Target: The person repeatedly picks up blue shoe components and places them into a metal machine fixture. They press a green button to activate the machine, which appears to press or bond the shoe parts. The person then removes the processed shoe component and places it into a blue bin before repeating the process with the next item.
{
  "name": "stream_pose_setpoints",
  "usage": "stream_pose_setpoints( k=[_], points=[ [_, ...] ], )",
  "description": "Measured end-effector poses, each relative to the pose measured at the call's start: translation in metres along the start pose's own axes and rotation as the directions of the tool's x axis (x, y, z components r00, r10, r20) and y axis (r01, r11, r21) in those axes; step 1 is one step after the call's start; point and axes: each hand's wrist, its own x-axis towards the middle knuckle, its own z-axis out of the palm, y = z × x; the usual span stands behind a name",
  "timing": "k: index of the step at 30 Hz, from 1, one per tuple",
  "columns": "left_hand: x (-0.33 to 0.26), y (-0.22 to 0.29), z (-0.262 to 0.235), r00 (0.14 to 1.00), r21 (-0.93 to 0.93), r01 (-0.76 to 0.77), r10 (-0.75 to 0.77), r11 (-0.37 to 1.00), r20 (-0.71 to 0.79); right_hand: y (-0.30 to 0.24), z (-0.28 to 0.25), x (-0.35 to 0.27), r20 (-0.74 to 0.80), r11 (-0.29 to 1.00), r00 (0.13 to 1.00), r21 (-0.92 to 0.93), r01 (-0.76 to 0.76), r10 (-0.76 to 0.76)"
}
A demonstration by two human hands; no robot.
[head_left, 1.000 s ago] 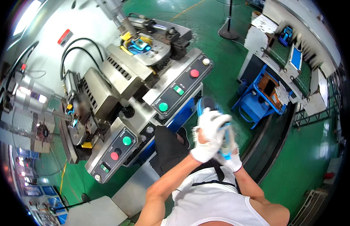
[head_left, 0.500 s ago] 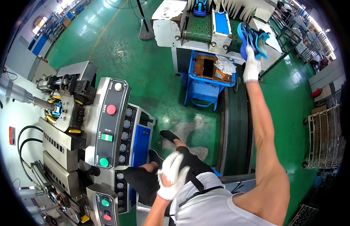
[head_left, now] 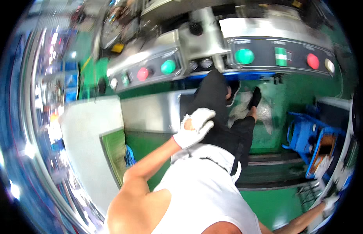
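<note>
My left hand (head_left: pixel 194 129), in a white glove with a bare patch near the thumb, hovers over my lap. Its fingers are loosely apart and it holds nothing. At the lower right rim my right arm reaches out, and the white-gloved right hand (head_left: pixel 330 203) is small and smeared. Whether its fingers are closed on anything does not show. Something blue lies close to it at the dark rim, too blurred to name. Ahead of my knees stands a machine with a large control panel (head_left: pixel 263 57) and a smaller control panel (head_left: pixel 154 71), both with green and red buttons.
To the right stands a blue cart (head_left: pixel 302 134) with a brown tray and white cloth. A pale tabletop (head_left: pixel 89 124) and a green surface (head_left: pixel 114 150) lie on my left, beside a bundle of blue strands (head_left: pixel 130 156). A dark track (head_left: pixel 273 167) crosses the floor at my right.
The view has swung left, bringing the machine in front. My right hand, which gripped a blue shoe at the conveyor, is now at the lower right rim. The left hand stays over my lap.
</note>
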Motion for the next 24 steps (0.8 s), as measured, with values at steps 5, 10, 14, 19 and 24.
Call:
stream_pose_setpoints(
  k=[5,10,14,19,24],
  points=[
    [-0.108,-0.102,-0.022,0.796,-0.046,0.507,-0.488,0.861,-0.358,-0.12,0.014,-0.22,0.461,0.925,0.881,0.282,-0.257,0.104],
    [-0.283,-0.183,-0.017,0.24,-0.046,0.959,-0.889,0.28,-0.39,-0.235,0.063,-0.403,0.894,0.91,0.436,0.259,-0.324,-0.099],
    [-0.409,-0.221,-0.008,-0.026,0.021,0.999,-0.87,-0.042,-0.492,-0.334,0.06,-0.434,0.878,0.9,0.2,0.415,0.129,-0.434],
    [-0.507,-0.262,-0.085,-0.303,-0.078,0.946,-0.772,-0.314,-0.558,-0.359,0.083,-0.409,0.931,0.946,0.168,0.31,0.1,-0.323],
    [-0.629,-0.344,-0.09,-0.113,0.271,0.913,-0.826,-0.306,-0.552,-0.339,0.135,-0.339,0.806,0.492,0.012,0.35,0.797,-0.592]
  ],
)
